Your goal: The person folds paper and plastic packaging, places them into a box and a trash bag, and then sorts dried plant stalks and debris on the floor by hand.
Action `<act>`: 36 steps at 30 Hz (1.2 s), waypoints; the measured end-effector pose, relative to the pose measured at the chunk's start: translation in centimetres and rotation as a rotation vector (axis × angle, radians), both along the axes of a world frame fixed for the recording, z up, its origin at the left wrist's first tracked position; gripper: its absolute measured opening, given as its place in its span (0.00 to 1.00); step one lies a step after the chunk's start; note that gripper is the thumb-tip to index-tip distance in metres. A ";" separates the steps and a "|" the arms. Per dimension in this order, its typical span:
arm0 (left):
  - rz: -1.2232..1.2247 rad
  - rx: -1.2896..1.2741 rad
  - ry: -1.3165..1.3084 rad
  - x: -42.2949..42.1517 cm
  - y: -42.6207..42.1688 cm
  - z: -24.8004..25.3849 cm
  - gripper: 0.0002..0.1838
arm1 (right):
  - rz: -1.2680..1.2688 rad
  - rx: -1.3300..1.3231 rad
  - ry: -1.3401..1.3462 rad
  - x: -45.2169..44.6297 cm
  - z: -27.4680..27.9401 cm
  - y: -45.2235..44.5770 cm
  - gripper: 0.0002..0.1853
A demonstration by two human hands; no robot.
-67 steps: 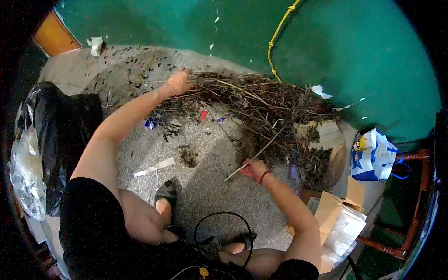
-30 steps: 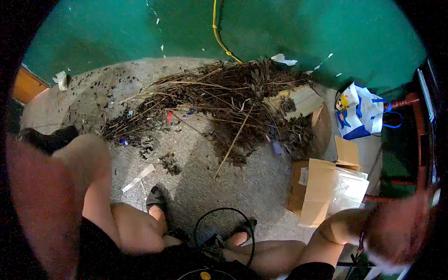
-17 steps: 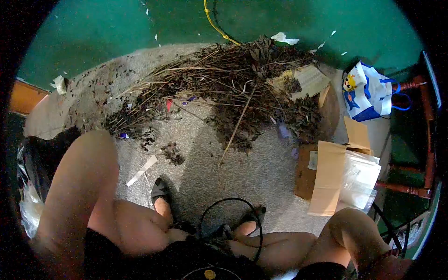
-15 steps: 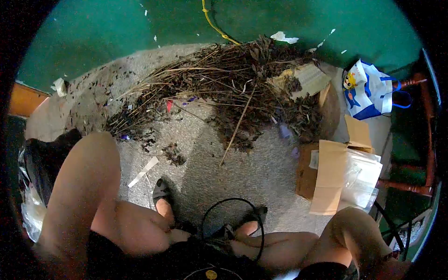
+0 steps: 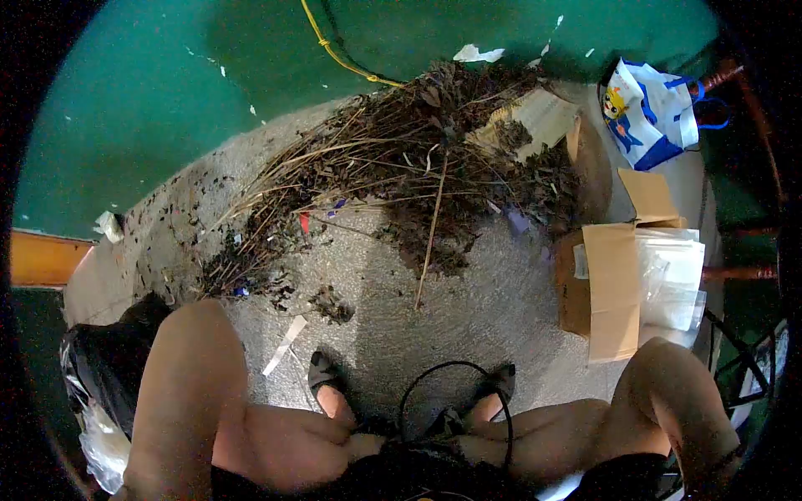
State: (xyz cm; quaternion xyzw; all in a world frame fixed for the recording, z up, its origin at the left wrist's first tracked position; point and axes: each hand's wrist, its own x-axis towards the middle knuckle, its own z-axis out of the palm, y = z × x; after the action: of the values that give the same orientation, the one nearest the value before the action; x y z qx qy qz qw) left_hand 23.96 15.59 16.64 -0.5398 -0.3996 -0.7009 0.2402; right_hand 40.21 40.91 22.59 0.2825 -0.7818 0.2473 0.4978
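Observation:
Neither of my hands shows in the head view; any part of them is outside the frame or lost in the dark lower edge. My bare bent limbs point(image 5: 196, 376) fill the lower left and lower right. Between them are my feet in dark shoes point(image 5: 324, 370). A black cable loop point(image 5: 455, 363) hangs in front of my body. Ahead on the grey floor point(image 5: 368, 334) lies a wide heap of dried plant stalks and dark crumpled leaves point(image 5: 434, 200). One long pale stalk point(image 5: 432, 238) points from the heap towards me.
An open cardboard box point(image 5: 614, 292) holding clear plastic bags point(image 5: 672, 275) stands right. Behind it is a white and blue bag point(image 5: 652, 113). A black bag point(image 5: 104, 359) and clear plastic point(image 5: 104, 447) lie left. A yellow rope point(image 5: 330, 46) crosses the green surface point(image 5: 167, 92).
The head view has shifted and turned slightly, so the feet and limbs sit further right and the bag sits higher. The heap, box and bags look undisturbed.

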 end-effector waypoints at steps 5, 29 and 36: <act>0.026 0.012 -0.018 -0.1 0.6 0.1 0.25 | -0.002 -0.004 -0.014 -0.3 -0.5 0.0 0.13; 0.831 -0.882 -0.224 -17.6 1.0 -12.7 0.22 | -0.081 -0.328 -0.400 -14.6 -5.0 -0.8 0.10; 0.898 -1.702 -0.419 -21.4 -3.2 -24.5 0.39 | -0.315 -0.418 -1.599 -18.7 -30.6 -0.8 0.18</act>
State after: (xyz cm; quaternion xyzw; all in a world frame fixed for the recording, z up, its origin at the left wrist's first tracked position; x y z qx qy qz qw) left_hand 2.54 12.43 -7.83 -0.1953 -0.9733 -0.1045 -0.0603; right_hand 21.51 40.09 -8.02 -0.1885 -0.8674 0.4403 -0.1351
